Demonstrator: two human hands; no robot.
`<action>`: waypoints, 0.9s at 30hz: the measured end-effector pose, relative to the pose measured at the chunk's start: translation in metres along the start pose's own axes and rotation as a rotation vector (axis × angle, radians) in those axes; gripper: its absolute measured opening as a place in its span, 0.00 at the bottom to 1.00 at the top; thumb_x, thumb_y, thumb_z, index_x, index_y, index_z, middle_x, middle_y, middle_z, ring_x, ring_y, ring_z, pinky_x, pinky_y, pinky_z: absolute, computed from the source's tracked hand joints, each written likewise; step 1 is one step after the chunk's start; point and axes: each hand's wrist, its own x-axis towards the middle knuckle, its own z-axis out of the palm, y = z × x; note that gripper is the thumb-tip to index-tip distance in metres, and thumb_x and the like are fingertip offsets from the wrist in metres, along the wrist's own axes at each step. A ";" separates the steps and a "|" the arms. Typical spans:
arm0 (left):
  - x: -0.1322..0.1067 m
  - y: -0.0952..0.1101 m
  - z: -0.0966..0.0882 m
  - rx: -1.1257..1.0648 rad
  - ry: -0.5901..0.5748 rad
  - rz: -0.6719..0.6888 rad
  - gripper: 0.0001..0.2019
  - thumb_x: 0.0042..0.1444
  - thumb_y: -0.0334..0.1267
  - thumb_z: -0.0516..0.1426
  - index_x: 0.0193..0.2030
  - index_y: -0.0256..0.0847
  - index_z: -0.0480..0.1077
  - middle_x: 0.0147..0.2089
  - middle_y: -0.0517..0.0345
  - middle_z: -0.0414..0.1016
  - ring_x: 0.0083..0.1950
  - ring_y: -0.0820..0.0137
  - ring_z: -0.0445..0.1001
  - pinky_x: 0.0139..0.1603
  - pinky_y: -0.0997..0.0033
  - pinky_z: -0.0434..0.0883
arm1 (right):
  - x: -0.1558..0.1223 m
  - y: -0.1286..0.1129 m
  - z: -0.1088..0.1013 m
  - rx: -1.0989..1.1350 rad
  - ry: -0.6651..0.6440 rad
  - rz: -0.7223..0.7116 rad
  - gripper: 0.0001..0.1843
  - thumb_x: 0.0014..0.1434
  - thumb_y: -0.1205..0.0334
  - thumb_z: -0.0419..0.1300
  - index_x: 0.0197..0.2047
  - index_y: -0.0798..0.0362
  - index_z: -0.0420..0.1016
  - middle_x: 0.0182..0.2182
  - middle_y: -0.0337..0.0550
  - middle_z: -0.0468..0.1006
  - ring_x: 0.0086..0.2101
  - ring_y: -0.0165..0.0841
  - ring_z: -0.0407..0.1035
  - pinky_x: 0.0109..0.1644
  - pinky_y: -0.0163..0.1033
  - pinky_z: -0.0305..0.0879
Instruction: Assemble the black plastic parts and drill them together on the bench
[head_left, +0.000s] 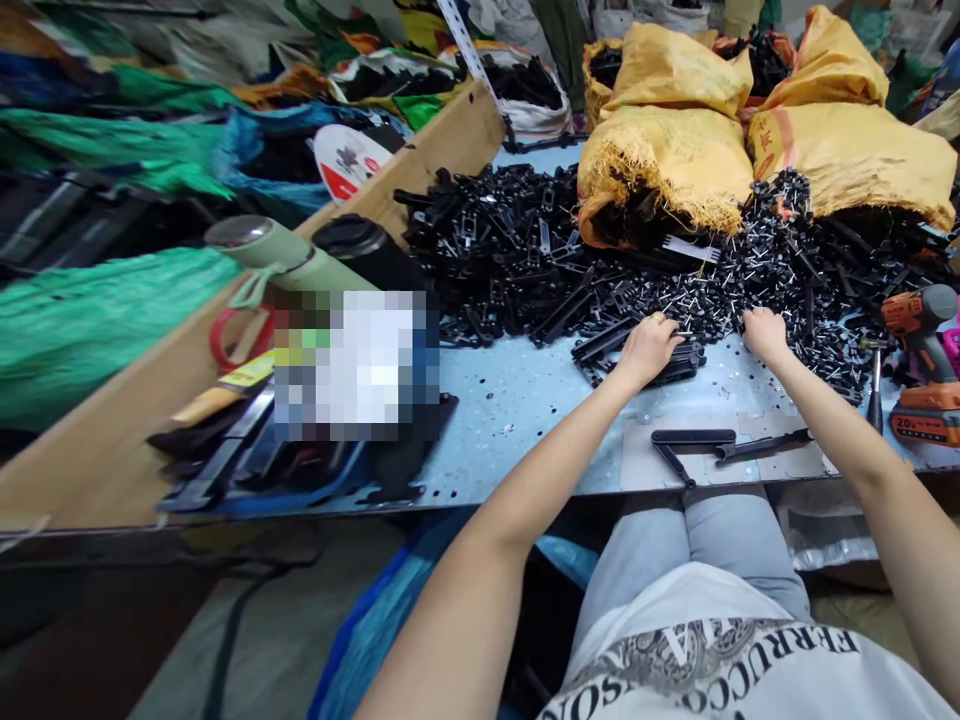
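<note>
My left hand (649, 347) reaches over a small stack of long black plastic parts (679, 364) at the near edge of a big heap, its fingers bent at the pile. To its right, my right hand (765, 332) has its fingers curled down into a mound of small black parts with silvery pins (727, 295). The fingertips of both hands are hard to make out, so what they pinch, if anything, is hidden. Closer to me, a hinged black strip (694, 437) and another black part (761, 446) lie on a pale sheet.
At right are an orange cordless drill (926, 350) and a hammer (875, 390). Yellow woven sacks (667, 160) stand behind the heap. A green bottle (300, 262), red tape roll (225, 340) and tools crowd the left, beside a wooden board (97, 430) edging the blue tabletop (495, 430).
</note>
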 end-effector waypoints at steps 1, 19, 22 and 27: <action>-0.022 0.001 -0.005 -0.060 0.015 -0.007 0.11 0.61 0.38 0.51 0.46 0.36 0.70 0.45 0.48 0.71 0.46 0.65 0.70 0.49 0.67 0.66 | 0.000 0.002 0.001 0.004 -0.009 0.015 0.15 0.60 0.69 0.48 0.48 0.59 0.68 0.47 0.60 0.70 0.48 0.44 0.62 0.47 0.45 0.60; -0.125 0.040 -0.017 -0.151 -0.211 0.013 0.10 0.60 0.36 0.52 0.33 0.38 0.72 0.35 0.51 0.71 0.40 0.65 0.71 0.44 0.66 0.68 | -0.022 -0.007 -0.011 0.197 0.036 -0.226 0.15 0.63 0.61 0.50 0.51 0.54 0.68 0.48 0.50 0.69 0.46 0.37 0.65 0.46 0.37 0.62; -0.129 0.034 -0.008 -0.249 -0.154 -0.077 0.11 0.61 0.37 0.50 0.35 0.39 0.73 0.34 0.54 0.71 0.38 0.68 0.71 0.43 0.68 0.68 | -0.016 -0.025 -0.007 0.216 0.013 -0.291 0.14 0.63 0.63 0.50 0.50 0.54 0.69 0.47 0.50 0.70 0.47 0.37 0.64 0.47 0.37 0.61; -0.147 0.039 0.009 -0.115 -0.053 -0.080 0.14 0.63 0.40 0.46 0.46 0.41 0.71 0.36 0.51 0.71 0.41 0.65 0.70 0.42 0.66 0.68 | -0.001 -0.050 0.000 0.228 0.041 -0.187 0.16 0.64 0.59 0.48 0.51 0.55 0.68 0.47 0.51 0.71 0.47 0.38 0.65 0.48 0.38 0.61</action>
